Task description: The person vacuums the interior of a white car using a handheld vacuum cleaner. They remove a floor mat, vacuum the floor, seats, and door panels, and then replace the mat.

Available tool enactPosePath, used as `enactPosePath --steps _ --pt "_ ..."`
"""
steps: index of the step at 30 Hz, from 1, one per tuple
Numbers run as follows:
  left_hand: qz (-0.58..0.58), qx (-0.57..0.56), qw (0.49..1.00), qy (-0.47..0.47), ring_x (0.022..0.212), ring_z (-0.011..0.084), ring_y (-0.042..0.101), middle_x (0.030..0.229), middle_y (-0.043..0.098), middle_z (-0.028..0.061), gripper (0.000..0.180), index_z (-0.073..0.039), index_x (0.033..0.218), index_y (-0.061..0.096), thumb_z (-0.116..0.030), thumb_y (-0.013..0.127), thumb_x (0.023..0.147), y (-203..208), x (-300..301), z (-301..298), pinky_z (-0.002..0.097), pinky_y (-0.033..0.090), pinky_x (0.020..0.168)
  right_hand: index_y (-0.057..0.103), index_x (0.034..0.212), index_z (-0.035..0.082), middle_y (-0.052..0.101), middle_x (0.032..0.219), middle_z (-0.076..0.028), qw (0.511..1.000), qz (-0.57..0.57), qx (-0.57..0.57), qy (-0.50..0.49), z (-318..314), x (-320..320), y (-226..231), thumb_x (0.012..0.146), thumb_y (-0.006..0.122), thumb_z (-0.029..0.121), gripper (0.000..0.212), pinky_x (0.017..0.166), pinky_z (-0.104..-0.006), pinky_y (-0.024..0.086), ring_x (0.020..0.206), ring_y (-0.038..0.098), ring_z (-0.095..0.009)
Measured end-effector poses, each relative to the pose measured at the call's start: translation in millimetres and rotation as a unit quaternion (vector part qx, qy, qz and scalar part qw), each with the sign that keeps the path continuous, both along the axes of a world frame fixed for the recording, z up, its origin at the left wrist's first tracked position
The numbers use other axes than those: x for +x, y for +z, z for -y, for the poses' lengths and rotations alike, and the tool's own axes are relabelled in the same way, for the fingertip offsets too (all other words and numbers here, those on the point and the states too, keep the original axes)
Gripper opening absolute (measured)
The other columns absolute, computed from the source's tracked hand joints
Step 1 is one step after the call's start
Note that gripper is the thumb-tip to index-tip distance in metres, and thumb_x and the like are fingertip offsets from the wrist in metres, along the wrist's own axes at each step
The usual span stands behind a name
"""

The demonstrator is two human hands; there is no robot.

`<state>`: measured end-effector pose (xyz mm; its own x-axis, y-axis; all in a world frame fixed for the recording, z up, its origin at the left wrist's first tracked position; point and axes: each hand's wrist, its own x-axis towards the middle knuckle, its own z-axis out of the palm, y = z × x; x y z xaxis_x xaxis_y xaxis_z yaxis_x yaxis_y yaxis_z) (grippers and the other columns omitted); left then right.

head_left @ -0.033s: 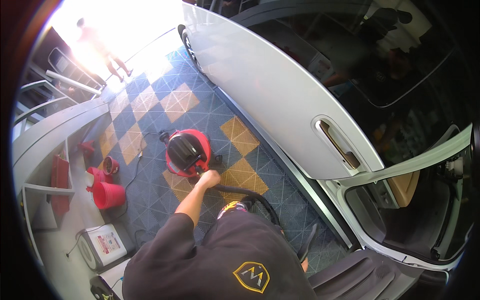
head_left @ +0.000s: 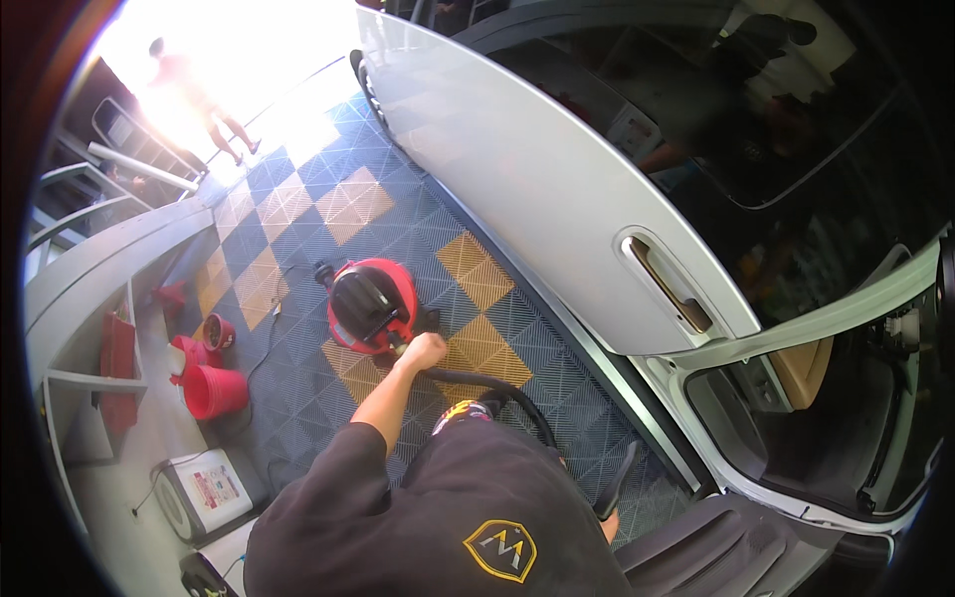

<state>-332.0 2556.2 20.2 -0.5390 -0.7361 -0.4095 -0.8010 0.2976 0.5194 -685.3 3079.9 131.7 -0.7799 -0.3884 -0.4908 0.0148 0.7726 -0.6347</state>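
A red and black canister vacuum [head_left: 372, 303] stands on the tiled floor in front of me. My left hand [head_left: 422, 351] is closed in a fist at its near side, on the end of the black vacuum hose [head_left: 487, 381], which curves right and back toward my body. Low on the right, my right hand [head_left: 610, 525] is mostly hidden behind my dark shirt. From it a black flat vacuum nozzle [head_left: 621, 480] points up and away; the grip itself is only partly visible.
A grey vehicle door [head_left: 557, 189] stands open along the right, beside the door opening and a dark ribbed panel [head_left: 726, 557]. Red buckets [head_left: 216, 391] and a white box-shaped unit [head_left: 207, 488] line the left shelving. A thin cord [head_left: 267, 348] crosses the floor. Another person [head_left: 189, 95] stands far left.
My left hand has shifted very slightly right and up. The nozzle at my right hand has moved a little to the right and up. The vacuum stays nearly in place.
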Motion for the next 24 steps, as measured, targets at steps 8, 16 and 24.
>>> enactPosePath --steps 8,16,24 --pt "-0.097 0.131 0.986 -0.030 0.076 0.0195 0.071 0.079 0.075 0.0109 0.036 -0.001 0.087 0.075 -0.031 0.063 0.102 45.8 -119.3 -7.2 0.0363 0.054 0.072 0.064 0.117 -0.002 0.074 0.103 -0.025 0.993 -0.112 0.012 -0.032 47.6 -0.4 80.5 0.073 0.081 0.017 0.050 0.089 -0.0478 0.054 0.099 0.072 -0.042" --pt "-0.365 0.509 0.760 -0.174 0.112 0.0170 0.063 0.116 0.068 0.0072 0.038 -0.001 0.128 0.064 -0.033 0.061 0.108 219.9 -269.6 -122.3 0.0338 0.050 0.101 0.067 0.122 0.006 0.069 0.118 -0.016 0.960 -0.277 0.031 -0.021 57.4 49.1 138.9 0.072 0.085 0.014 0.054 0.097 -0.0465 0.050 0.110 0.064 -0.038" --pt "-0.463 0.599 0.630 0.176 0.073 0.0245 0.066 0.079 0.063 0.0106 0.037 -0.004 0.084 0.059 -0.033 0.058 0.109 271.9 -380.8 -212.9 0.0398 0.058 0.072 0.058 0.130 0.000 0.075 0.106 -0.023 0.995 -0.094 -0.030 0.025 85.3 16.7 153.9 0.081 0.088 0.031 0.065 0.085 -0.0456 0.058 0.097 0.074 -0.043"
